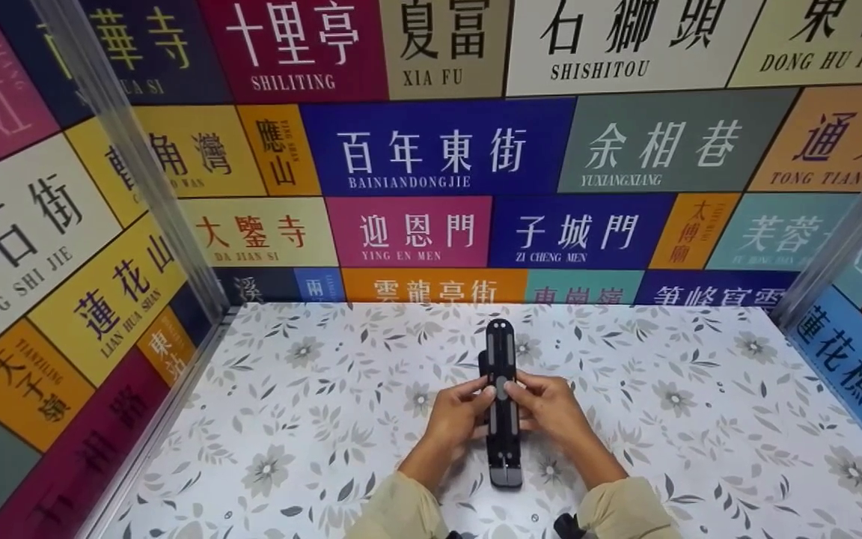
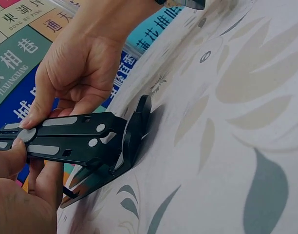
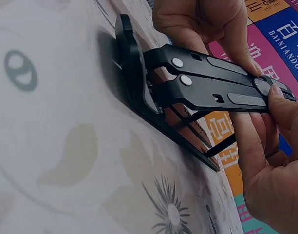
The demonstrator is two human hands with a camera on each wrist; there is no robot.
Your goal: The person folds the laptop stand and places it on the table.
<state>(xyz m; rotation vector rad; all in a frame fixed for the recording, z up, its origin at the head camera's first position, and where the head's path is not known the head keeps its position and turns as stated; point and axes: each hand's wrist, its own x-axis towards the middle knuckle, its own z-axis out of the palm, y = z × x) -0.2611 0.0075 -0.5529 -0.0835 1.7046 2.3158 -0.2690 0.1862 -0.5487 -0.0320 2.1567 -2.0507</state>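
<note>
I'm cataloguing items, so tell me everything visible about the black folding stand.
The black stand is long and narrow: two parallel bars with grey strips, pale round studs and a grey disc. It looks like plastic or coated metal. Its near end has upturned lips. Struts show between the raised bars and a lower part. It points straight ahead in the head view and seems to rest on the patterned table. The left hand and right hand grip its sides, thumbs at the disc.
</note>
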